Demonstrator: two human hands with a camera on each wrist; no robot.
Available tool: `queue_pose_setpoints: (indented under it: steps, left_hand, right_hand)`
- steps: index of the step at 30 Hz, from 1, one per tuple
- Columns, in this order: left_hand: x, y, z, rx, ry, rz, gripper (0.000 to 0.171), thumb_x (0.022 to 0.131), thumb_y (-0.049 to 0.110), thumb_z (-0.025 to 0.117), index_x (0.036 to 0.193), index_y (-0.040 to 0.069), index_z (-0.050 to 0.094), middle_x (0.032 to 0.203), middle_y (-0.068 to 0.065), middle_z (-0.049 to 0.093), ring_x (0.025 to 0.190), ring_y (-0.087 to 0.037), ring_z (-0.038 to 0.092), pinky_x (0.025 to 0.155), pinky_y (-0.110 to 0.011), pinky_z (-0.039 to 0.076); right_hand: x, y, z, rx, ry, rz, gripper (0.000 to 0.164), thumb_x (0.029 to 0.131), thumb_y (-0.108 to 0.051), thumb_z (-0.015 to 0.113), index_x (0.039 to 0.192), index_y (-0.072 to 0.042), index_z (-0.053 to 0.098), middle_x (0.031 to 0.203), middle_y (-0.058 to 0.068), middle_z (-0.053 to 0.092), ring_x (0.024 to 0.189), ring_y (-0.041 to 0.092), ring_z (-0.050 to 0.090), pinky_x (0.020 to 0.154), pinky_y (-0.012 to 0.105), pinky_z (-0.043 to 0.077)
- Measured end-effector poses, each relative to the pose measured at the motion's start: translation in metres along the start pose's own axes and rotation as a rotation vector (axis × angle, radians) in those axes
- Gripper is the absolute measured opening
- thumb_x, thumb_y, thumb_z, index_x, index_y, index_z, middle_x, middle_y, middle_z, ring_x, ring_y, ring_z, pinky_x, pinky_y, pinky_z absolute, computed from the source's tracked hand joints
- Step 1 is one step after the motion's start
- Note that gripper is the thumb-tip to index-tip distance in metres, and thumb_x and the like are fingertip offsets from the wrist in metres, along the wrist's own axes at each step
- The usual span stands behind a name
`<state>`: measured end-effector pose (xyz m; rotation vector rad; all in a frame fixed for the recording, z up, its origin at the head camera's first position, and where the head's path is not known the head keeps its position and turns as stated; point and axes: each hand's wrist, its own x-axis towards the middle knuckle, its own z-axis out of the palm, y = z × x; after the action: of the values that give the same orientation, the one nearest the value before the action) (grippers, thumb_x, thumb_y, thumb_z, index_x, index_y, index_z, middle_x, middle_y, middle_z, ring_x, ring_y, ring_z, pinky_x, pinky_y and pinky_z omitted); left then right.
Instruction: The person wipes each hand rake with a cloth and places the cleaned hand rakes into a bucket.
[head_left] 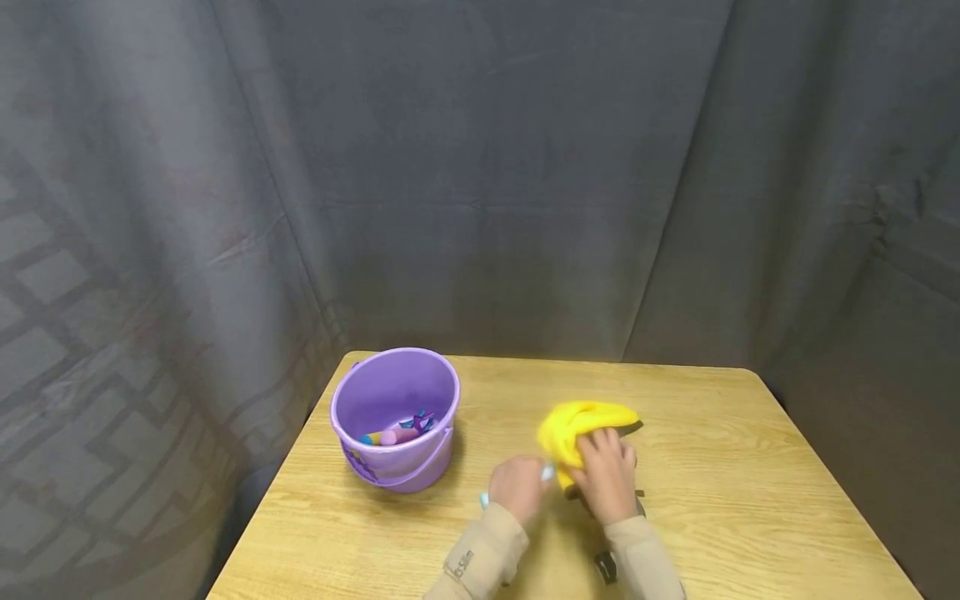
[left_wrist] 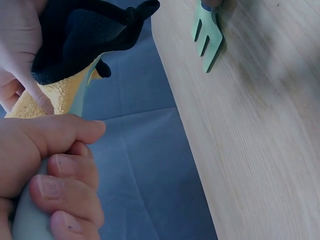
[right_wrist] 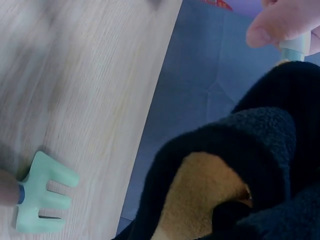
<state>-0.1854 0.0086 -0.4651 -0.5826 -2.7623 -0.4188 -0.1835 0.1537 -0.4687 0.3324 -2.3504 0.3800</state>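
My left hand point(head_left: 517, 487) grips a tool by its pale green handle point(left_wrist: 30, 220); its far end is hidden in the cloth. My right hand point(head_left: 609, 475) holds a fluffy cloth point(head_left: 577, 421), yellow on one side and dark on the other, bunched around that end. In the right wrist view, folds of the dark side point(right_wrist: 285, 130) fill the lower right and hide the right hand. A small pale green garden fork point(right_wrist: 47, 197) with a brown handle lies on the table; in the left wrist view the same fork point(left_wrist: 207, 37) appears at the top.
On the left of the wooden table point(head_left: 750, 483) stands a purple bucket point(head_left: 420, 471). Inside it are thick pink and blue sticks point(head_left: 397, 436) and small purple and teal pieces. Small dark objects point(head_left: 606, 567) are beside the right wrist. Grey curtains point(head_left: 480, 208) hang around the table.
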Motion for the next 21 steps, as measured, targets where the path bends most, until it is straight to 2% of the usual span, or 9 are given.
queue_pose_setpoints:
  steps: [6,11,17,21]
  left_hand:
    - [0.002,0.002,-0.001,0.06,-0.012,0.01,0.034,0.075,0.026,0.068,0.053,0.015,0.045,0.047,0.006,0.041,0.04,-0.008,0.036,0.037,-0.019,0.03]
    - [0.002,0.004,-0.001,0.073,-0.016,0.01,0.03,0.075,0.027,0.068,0.056,0.014,0.049,0.049,0.005,0.042,0.041,-0.008,0.037,0.037,-0.019,0.03]
    - [0.0,0.006,-0.001,0.084,-0.007,0.029,0.031,0.075,0.027,0.068,0.055,0.014,0.049,0.048,0.005,0.042,0.04,-0.008,0.037,0.037,-0.018,0.03]
    - [-0.002,0.008,-0.001,0.082,-0.016,0.024,0.032,0.075,0.028,0.068,0.054,0.014,0.048,0.047,0.006,0.041,0.04,-0.007,0.036,0.037,-0.018,0.029]
  right_hand:
    - [-0.001,0.002,0.005,0.032,0.089,0.039,0.043,0.046,-0.006,0.082,0.08,-0.003,0.056,0.084,0.013,0.049,0.084,0.033,0.043,0.062,0.047,0.034]
    - [0.001,0.006,0.007,0.009,0.164,0.06,0.05,0.041,-0.002,0.084,0.083,-0.001,0.058,0.087,0.019,0.049,0.084,0.038,0.042,0.053,0.044,0.034]
    - [0.001,0.009,0.007,-0.024,0.147,0.123,0.046,0.046,-0.003,0.083,0.085,-0.002,0.059,0.087,0.019,0.05,0.079,0.038,0.044,0.049,0.046,0.037]
    - [-0.001,0.012,0.008,-0.033,0.123,0.129,0.046,0.048,0.0,0.081,0.088,-0.001,0.059,0.085,0.019,0.05,0.073,0.037,0.045,0.047,0.044,0.036]
